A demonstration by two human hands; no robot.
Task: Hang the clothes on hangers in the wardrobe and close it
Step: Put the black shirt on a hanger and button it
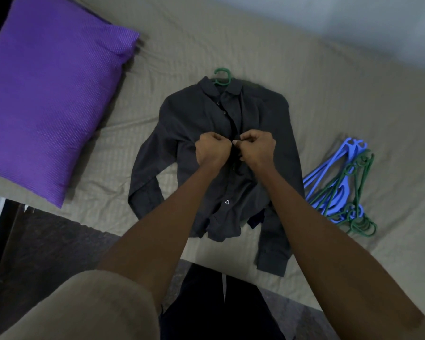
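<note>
the dark shirt [206,123] is on its green hanger [222,76] above where our left hand [212,149] and right hand [258,148] pinch its front, buttoning; we judge hanging it up and shutting the wardrobe are left

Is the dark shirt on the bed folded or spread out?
Spread out: the dark shirt lies flat on the bed, sleeves out, a green hanger at its collar.

No readable text, label, brand, number or sign anywhere in the head view. Nothing legible on the dark shirt [214,148], the hangers [339,190], the purple pillow [52,94] or the bedsheet [231,45].
</note>
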